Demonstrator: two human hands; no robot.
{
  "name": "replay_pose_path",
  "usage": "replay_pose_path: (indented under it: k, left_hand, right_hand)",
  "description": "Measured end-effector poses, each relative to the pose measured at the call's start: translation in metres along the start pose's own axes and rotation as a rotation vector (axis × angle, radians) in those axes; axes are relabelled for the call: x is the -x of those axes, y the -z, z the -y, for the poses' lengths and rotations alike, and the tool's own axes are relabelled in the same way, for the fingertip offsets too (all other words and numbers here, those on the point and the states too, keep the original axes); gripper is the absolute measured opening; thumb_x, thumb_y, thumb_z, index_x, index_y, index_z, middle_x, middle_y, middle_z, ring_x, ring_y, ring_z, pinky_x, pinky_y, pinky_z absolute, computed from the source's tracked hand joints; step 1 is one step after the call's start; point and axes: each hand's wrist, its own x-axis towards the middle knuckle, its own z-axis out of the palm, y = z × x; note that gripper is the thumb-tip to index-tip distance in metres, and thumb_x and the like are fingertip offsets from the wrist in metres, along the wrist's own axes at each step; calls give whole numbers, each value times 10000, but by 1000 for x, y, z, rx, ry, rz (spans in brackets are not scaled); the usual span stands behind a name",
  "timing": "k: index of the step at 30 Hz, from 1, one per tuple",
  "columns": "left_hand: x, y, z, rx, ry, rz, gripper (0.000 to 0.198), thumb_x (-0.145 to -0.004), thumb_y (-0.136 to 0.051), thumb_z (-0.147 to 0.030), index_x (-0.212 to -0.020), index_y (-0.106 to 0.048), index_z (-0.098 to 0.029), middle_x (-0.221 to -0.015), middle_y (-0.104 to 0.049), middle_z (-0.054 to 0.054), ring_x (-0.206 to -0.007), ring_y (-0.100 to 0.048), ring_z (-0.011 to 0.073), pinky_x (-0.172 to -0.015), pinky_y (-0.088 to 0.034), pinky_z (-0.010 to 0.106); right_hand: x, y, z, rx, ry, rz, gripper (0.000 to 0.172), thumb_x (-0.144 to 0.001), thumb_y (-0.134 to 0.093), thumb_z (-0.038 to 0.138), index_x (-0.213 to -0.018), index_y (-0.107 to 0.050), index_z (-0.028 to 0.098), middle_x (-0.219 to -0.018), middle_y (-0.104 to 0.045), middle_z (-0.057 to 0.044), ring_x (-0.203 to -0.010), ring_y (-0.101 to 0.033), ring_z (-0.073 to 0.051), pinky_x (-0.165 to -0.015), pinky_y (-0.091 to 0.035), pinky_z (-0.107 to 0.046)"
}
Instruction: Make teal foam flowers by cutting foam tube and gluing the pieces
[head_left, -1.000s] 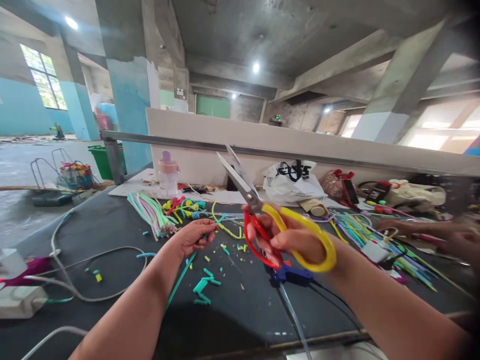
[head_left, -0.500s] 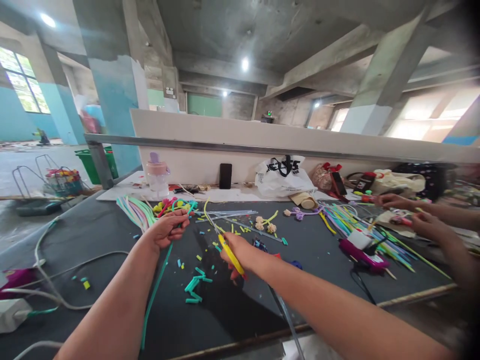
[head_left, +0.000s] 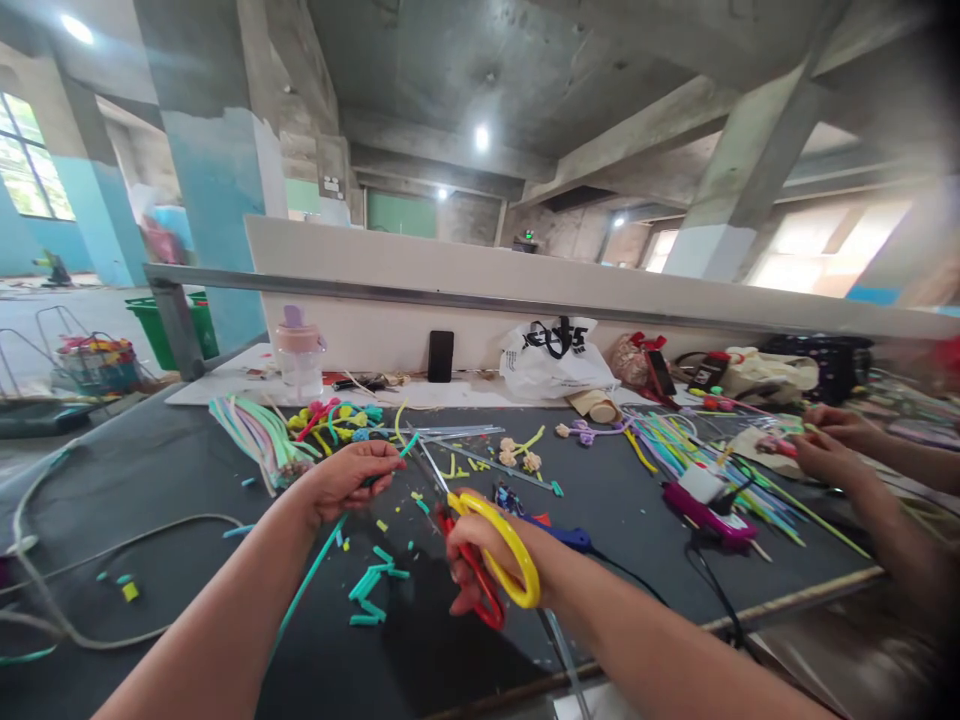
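My left hand (head_left: 352, 478) pinches a long teal pipe cleaner (head_left: 306, 588). Its short end pokes out past the fingertips, and its long tail hangs down across the table beside my forearm. In my right hand (head_left: 471, 560) are scissors with yellow and red handles (head_left: 517, 545), my fingers through the loops. The blades (head_left: 435, 468) point up and left, close to the short teal end; I cannot tell whether they touch it. Below my hands lie several cut teal pieces (head_left: 367, 582). Small yellow bits (head_left: 382, 525) are scattered nearby.
Colourful pipe cleaner bundles lie left (head_left: 251, 440) and right (head_left: 682, 440). Behind my right wrist is a blue-handled tool (head_left: 574, 540) with a cord. A bottle (head_left: 298, 355), phone (head_left: 440, 356) and white bag (head_left: 551, 360) stand at the back. Another person's hands (head_left: 825, 450) work at right.
The scissors have turned, so both handle loops now show and the handles look spread. My left hand has shifted a little right and down, the teal end closer to the blades. The view has moved slightly.
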Motion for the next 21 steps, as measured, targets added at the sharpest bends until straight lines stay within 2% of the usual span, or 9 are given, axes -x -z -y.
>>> replay_pose_path:
  k: [1, 2, 4, 7, 11, 15, 16, 21]
  left_hand:
    - [0, -6, 0, -15, 8, 16, 176, -753, -650, -305, -796, -567, -156, -446, -479, -60, -282, -220, 5, -277, -113, 120]
    - [0, -11, -1, -34, 14, 28, 184, -757, -644, -314, -832, -569, -164, -430, -472, -66, -278, -218, 11, -274, -112, 123]
    - [1, -17, -2, -77, 17, 37, 212, -764, -626, -329, -900, -558, -181, -408, -455, -80, -280, -214, 21, -273, -116, 125]
    - [4, -21, -5, -156, 11, 3, 219, -778, -595, -349, -923, -544, -193, -394, -425, -97, -294, -214, 29, -279, -125, 121]
    - [7, -19, -8, -241, 34, -68, 201, -779, -577, -351, -901, -533, -197, -418, -443, -98, -295, -227, 29, -285, -132, 123]
    - [6, -22, -5, -182, -39, -58, 185, -705, -650, -276, -794, -525, -172, -568, -544, -56, -381, -393, 35, -348, -294, 139]
    - [5, -24, -4, -170, -50, -55, 192, -688, -664, -265, -774, -522, -168, -582, -541, -55, -396, -401, 33, -361, -303, 141]
    - [-3, -33, 3, -177, -30, -11, 254, -709, -666, -362, -719, -513, -160, -576, -529, -47, -375, -318, 16, -348, -233, 149]
  right_hand:
    - [6, 2, -3, -55, 2, 19, 149, -798, -510, 280, -902, -417, 225, -557, -522, 65, -432, -521, -104, -450, -561, -319]
    - [12, 4, -6, -91, 12, 27, 184, -834, -507, 375, -890, -419, 224, -589, -526, 59, -439, -512, -97, -443, -561, -322]
    - [19, 5, -11, -138, 44, 18, 335, -839, -484, 548, -890, -428, 222, -640, -529, 52, -453, -505, -88, -442, -563, -325]
    - [25, 4, -16, -190, 68, -30, 468, -807, -435, 665, -931, -447, 215, -644, -519, 50, -463, -518, -85, -471, -565, -306]
    - [26, 1, -16, -166, 59, -43, 540, -788, -406, 709, -944, -460, 195, -627, -516, 45, -443, -533, -87, -441, -533, -250]
    - [31, 2, -15, -150, 132, 35, 531, -765, -456, 705, -930, -457, 201, -685, -545, 35, -485, -550, -93, -451, -533, -257]
    - [32, 2, -15, -151, 137, 39, 522, -769, -460, 698, -930, -458, 201, -692, -548, 35, -489, -553, -93, -456, -534, -259]
    - [35, 12, -24, -198, 36, 40, 530, -816, -359, 695, -888, -487, 185, -613, -562, 23, -415, -563, -110, -425, -502, -238]
